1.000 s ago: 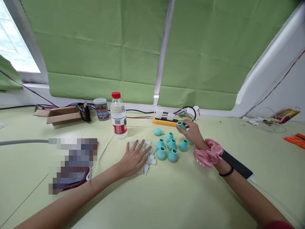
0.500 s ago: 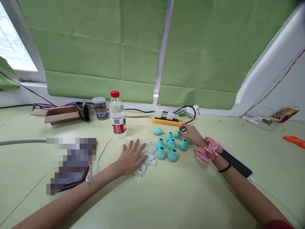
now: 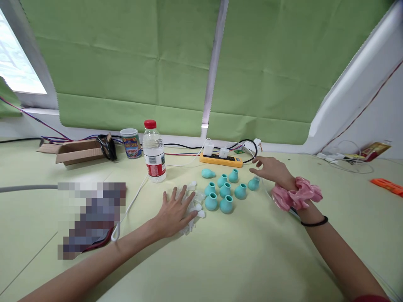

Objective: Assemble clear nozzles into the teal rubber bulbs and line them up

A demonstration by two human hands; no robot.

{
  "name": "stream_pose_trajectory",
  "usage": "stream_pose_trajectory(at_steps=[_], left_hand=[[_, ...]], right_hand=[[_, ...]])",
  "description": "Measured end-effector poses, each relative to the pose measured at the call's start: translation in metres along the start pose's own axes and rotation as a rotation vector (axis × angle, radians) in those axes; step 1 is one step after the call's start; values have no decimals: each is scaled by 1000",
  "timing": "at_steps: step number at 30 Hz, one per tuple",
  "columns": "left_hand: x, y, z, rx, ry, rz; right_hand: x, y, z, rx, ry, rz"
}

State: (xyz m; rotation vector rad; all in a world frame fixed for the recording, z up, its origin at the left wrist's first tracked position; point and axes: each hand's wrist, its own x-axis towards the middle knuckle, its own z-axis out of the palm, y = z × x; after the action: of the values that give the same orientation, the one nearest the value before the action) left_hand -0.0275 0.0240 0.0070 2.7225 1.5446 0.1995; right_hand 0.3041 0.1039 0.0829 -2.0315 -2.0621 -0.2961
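Note:
My left hand (image 3: 177, 212) lies spread, palm down, over a pile of small clear and white plastic pieces (image 3: 199, 207), covering part of it. Several turquoise rubber bulbs with open necks stand to its right, among them a front bulb (image 3: 226, 205) and a rightmost bulb (image 3: 253, 183). One bulb (image 3: 208, 173) lies on its side at the back. My right hand (image 3: 270, 170), a pink scrunchie (image 3: 297, 193) on its wrist, hovers just right of the group. Its fingers are apart and nothing shows in them.
A yellow power strip (image 3: 221, 160) with white chargers sits behind the bulbs. To the left stand a red-capped water bottle (image 3: 154, 153), a can (image 3: 130, 143) and an open cardboard box (image 3: 80, 153). A white cable (image 3: 135, 203) runs near my left arm. Something orange (image 3: 387, 186) lies far right.
My right hand has moved right, off the back bulb, uncovering the rightmost bulb. My left hand has shifted slightly over the plastic pieces, fingers still spread.

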Motion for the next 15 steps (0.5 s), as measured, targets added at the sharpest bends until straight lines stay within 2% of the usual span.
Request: stream_pose_trajectory(at_steps=[3, 6, 8, 12, 15], left_hand=[[1, -1, -1, 5, -2, -15], [1, -2, 0, 10, 42, -56], [0, -3, 1, 6, 70, -33], [0, -2, -3, -5, 107, -8], [11, 3, -19, -15, 175, -36]], right_hand=[[1, 8, 7, 13, -113, -28], [2, 10, 12, 45, -143, -94], [3, 9, 11, 70, -147, -132], [2, 2, -2, 140, -72, -163], [-3, -7, -13, 226, 48, -165]])
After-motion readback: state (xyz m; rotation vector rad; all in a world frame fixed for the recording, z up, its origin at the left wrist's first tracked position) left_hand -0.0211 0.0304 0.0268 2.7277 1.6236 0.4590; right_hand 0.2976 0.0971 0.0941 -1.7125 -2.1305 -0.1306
